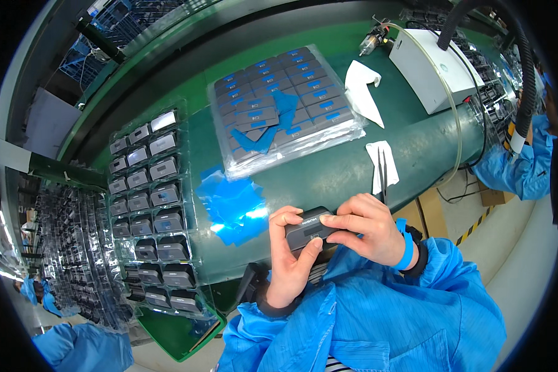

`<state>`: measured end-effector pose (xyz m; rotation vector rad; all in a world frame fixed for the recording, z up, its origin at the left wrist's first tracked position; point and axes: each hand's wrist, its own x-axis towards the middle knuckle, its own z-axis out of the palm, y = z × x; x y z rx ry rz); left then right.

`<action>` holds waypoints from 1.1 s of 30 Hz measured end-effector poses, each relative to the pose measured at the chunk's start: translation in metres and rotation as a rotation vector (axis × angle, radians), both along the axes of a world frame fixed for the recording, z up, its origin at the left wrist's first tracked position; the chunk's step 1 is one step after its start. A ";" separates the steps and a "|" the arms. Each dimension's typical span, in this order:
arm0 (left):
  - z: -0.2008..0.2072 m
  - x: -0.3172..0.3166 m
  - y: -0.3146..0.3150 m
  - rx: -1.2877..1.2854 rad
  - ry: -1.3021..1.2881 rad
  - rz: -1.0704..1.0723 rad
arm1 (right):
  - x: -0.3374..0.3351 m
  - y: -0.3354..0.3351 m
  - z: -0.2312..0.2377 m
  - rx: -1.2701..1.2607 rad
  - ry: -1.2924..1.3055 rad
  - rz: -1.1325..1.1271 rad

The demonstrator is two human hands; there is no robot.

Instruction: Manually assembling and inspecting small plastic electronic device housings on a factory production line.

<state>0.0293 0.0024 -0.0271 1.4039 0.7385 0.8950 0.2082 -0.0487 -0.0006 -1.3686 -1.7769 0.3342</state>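
Between my two hands, in front of my body, is a dark grey plastic device housing (307, 230) with a small dark window on its face. My left hand (289, 260) grips its left end, thumb on the near edge and fingers along the far side. At the right end, my right hand (366, 228) pinches the housing between thumb and fingers. A heap of blue film pieces (232, 208) lies on the green bench just left of my hands. Beyond, a clear tray (353, 127) carries rows of flat grey panels with blue film, some loose on top.
At left, a clear blister tray (189, 248) holds similar housings, beside stacked trays (74, 248). Black tweezers (383, 173) rest on a white cloth (373, 155). A white box (434, 71) with a hose stands far right. A green bin (180, 335) sits below the bench edge. Co-workers' blue sleeves (508, 167) show at the sides.
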 end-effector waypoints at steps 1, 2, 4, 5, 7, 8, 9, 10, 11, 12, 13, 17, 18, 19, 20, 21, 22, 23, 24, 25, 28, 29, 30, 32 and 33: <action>-0.004 0.000 0.002 0.074 0.016 -0.004 | 0.000 0.001 0.000 0.001 -0.001 -0.002; -0.003 0.001 0.002 0.075 0.015 -0.006 | 0.001 0.002 0.000 -0.050 0.054 0.006; 0.001 0.005 -0.001 -0.220 -0.167 0.035 | 0.000 0.003 0.004 -0.095 0.111 0.012; 0.007 0.008 -0.002 -0.216 -0.165 0.033 | -0.002 0.003 0.009 -0.207 0.243 0.015; 0.019 0.013 -0.004 -0.366 -0.286 0.073 | -0.005 0.003 0.011 -0.316 0.376 0.016; 0.020 0.013 -0.004 -0.363 -0.285 0.069 | -0.006 0.003 0.009 -0.332 0.449 0.014; 0.019 0.013 -0.004 -0.366 -0.299 0.068 | -0.007 0.003 0.008 -0.349 0.523 0.013; 0.019 0.014 -0.004 -0.371 -0.313 0.067 | -0.007 0.003 0.008 -0.346 0.524 0.008; 0.019 0.014 -0.004 -0.370 -0.312 0.062 | -0.006 0.004 0.009 -0.359 0.519 -0.001; 0.020 0.015 -0.004 -0.374 -0.314 0.072 | -0.006 0.004 0.009 -0.371 0.513 -0.010; 0.021 0.016 -0.004 -0.378 -0.315 0.083 | -0.005 0.005 0.010 -0.369 0.515 -0.014; 0.016 0.020 -0.006 -0.366 -0.312 0.085 | -0.003 0.006 0.007 -0.411 0.567 -0.041; 0.015 0.022 -0.007 -0.383 -0.308 0.086 | -0.002 0.006 0.006 -0.423 0.586 -0.048; 0.013 0.024 -0.007 -0.400 -0.305 0.084 | -0.001 0.006 0.005 -0.418 0.587 -0.055; 0.012 0.026 -0.007 -0.398 -0.305 0.076 | 0.000 0.007 0.005 -0.436 0.618 -0.063; 0.011 0.028 -0.006 -0.405 -0.266 0.056 | 0.001 0.007 0.004 -0.453 0.649 -0.072; 0.010 0.030 -0.006 -0.412 -0.227 0.039 | 0.003 0.007 0.004 -0.447 0.649 -0.078; 0.009 0.031 -0.006 -0.384 -0.205 0.034 | 0.005 0.007 0.004 -0.444 0.659 -0.079; 0.010 0.033 -0.006 -0.381 -0.205 0.026 | 0.007 0.007 0.004 -0.441 0.669 -0.079; 0.012 0.034 -0.007 -0.365 -0.195 0.024 | 0.008 0.006 0.005 -0.437 0.669 -0.082; 0.013 0.037 -0.007 -0.332 -0.164 0.018 | 0.011 0.004 0.006 -0.435 0.663 -0.091; 0.011 0.038 -0.006 -0.317 -0.145 0.017 | 0.012 0.003 0.006 -0.431 0.659 -0.098; 0.007 0.038 -0.005 -0.317 -0.145 0.009 | 0.013 0.002 0.005 -0.428 0.655 -0.103; 0.001 0.037 -0.004 -0.244 -0.064 -0.001 | 0.013 0.003 0.006 -0.430 0.657 -0.104; 0.002 0.037 -0.004 -0.242 -0.063 -0.001 | 0.013 0.003 0.006 -0.434 0.658 -0.105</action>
